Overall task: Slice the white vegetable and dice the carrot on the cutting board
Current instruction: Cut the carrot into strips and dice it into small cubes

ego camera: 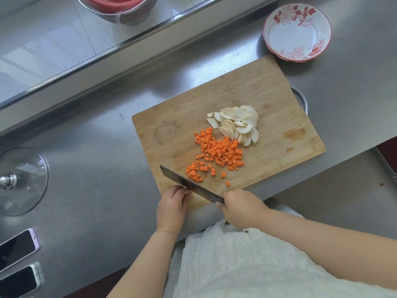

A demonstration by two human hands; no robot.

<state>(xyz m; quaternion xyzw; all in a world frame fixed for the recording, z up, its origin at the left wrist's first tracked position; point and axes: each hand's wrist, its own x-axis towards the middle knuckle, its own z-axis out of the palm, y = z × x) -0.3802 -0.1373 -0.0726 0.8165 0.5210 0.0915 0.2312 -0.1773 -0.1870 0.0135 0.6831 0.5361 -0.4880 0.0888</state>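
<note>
On the board's near edge: knife over diced carrot.
Right hand point(240, 208) has its grip round the knife point(191, 186) handle; left hand point(171, 206) fingers curl at the blade's side, grip unclear. Carrot dice point(219, 154) lie mid-board point(247, 87), white slices point(236, 123) just behind. Bowl point(297, 32) sits at the tabletop's far right.

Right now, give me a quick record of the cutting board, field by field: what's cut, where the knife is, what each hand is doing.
board: wooden cutting board on steel counter
carrot: diced carrot, mid-board
white vegetable: white slices, piled just beyond the carrot
knife: cleaver at the near edge
right hand: right hand grips the handle
left hand: left hand, fingertips at the blade
bowl: empty floral bowl past the board
</note>
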